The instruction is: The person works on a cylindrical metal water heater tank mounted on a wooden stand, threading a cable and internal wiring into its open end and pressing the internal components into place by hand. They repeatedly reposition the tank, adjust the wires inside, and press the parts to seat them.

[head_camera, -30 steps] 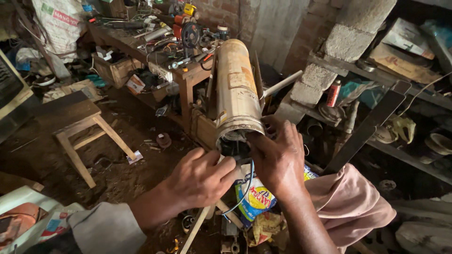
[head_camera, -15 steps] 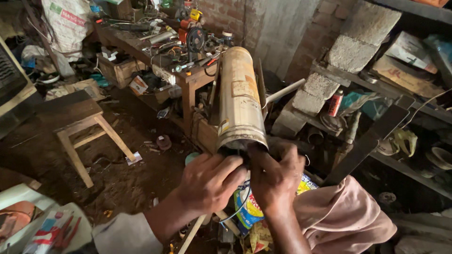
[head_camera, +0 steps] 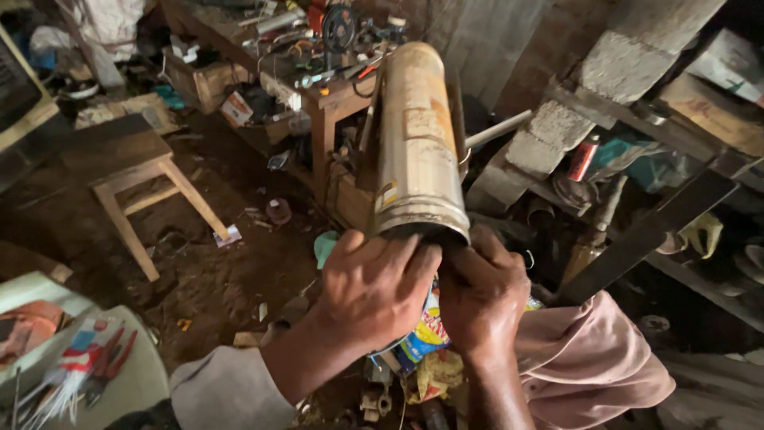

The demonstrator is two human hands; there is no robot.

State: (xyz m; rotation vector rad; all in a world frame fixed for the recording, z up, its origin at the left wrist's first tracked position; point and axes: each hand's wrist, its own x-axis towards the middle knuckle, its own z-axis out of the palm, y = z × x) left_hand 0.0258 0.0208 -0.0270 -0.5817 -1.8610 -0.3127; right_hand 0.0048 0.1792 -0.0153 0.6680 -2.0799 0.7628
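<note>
A long, worn metal cylinder (head_camera: pixel 415 143) with a yellowish, scuffed casing points away from me over a dirt floor. Its near end sits right in front of me. My left hand (head_camera: pixel 374 291) is cupped over the left side of that end, fingers curled onto the rim. My right hand (head_camera: pixel 483 291) presses against the right side of the same end, fingers folded. Both hands hide the cylinder's opening. A blue and yellow packet (head_camera: pixel 423 338) lies just below my hands.
A wooden stool (head_camera: pixel 131 179) stands at left on the dirt floor. A cluttered workbench (head_camera: pixel 318 64) with tools is behind the cylinder. Concrete blocks (head_camera: pixel 613 72) and shelves (head_camera: pixel 676 207) with odds and ends are at right. A pink cloth (head_camera: pixel 589 370) lies at lower right.
My hands have drawn closer together on the cylinder's near end, now covering it. The view has shifted nearer to the cylinder.
</note>
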